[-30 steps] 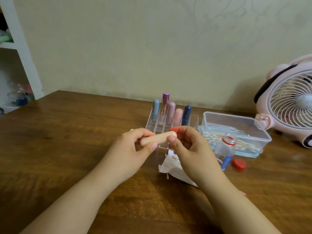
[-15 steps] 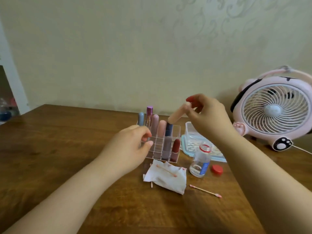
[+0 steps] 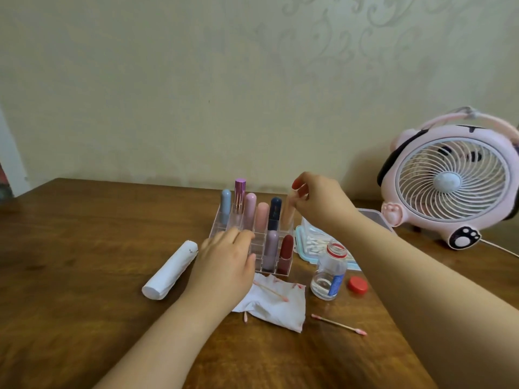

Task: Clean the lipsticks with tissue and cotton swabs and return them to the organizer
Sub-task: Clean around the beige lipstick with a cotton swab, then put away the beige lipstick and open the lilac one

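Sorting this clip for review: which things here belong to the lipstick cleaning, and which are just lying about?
Job: peach lipstick in the right hand; organizer, steadied by the left hand; stained tissue; used swabs; swab box; open bottle; red cap; tissue roll.
Lying about: pink fan.

text: none legible | bottle [image 3: 328,273] blue label: print too small to read

Dim, warm, even light casts soft shadows on the table [image 3: 84,248], with slight softness and wide-angle bending toward the edges.
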